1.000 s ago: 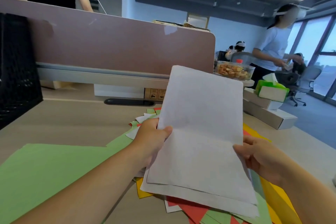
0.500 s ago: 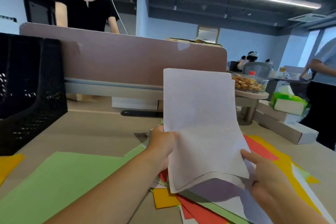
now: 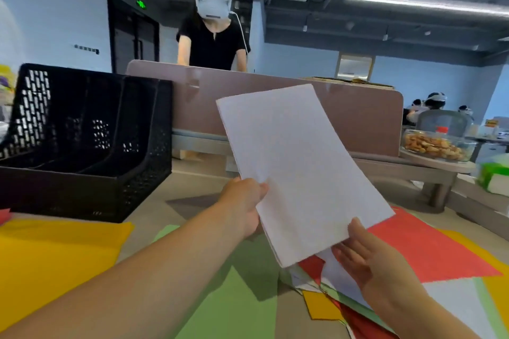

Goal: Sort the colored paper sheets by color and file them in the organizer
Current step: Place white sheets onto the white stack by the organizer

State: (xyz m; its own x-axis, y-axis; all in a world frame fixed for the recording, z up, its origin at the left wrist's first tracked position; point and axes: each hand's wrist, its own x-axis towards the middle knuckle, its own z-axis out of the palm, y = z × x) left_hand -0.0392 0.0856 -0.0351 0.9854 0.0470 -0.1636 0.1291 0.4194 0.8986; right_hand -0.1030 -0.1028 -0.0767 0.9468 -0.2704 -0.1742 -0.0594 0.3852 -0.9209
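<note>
A stack of white paper sheets (image 3: 300, 168) hangs tilted above the desk, its top leaning left. My left hand (image 3: 245, 201) grips its left edge, thumb on top. Under the lower right corner lies my right hand (image 3: 366, 259), palm up with fingers fairly straight, touching the stack. The black mesh organizer (image 3: 82, 146) stands at the left, and its slots look dark. On the desk lie a yellow sheet (image 3: 55, 256), a green sheet (image 3: 234, 300) and a red sheet (image 3: 427, 250). A mixed pile of colored sheets (image 3: 327, 308) sits below the stack.
A brown divider panel (image 3: 366, 121) runs along the desk's far edge, with a person (image 3: 212, 44) standing behind it. To the right are a glass container of snacks (image 3: 432, 146) and a green tissue pack (image 3: 493, 179). Other people sit at the far right.
The white stack has risen and swung left, leaning toward the organizer. My right hand has loosened from a pinch to a flat touch under the corner. My view has turned left.
</note>
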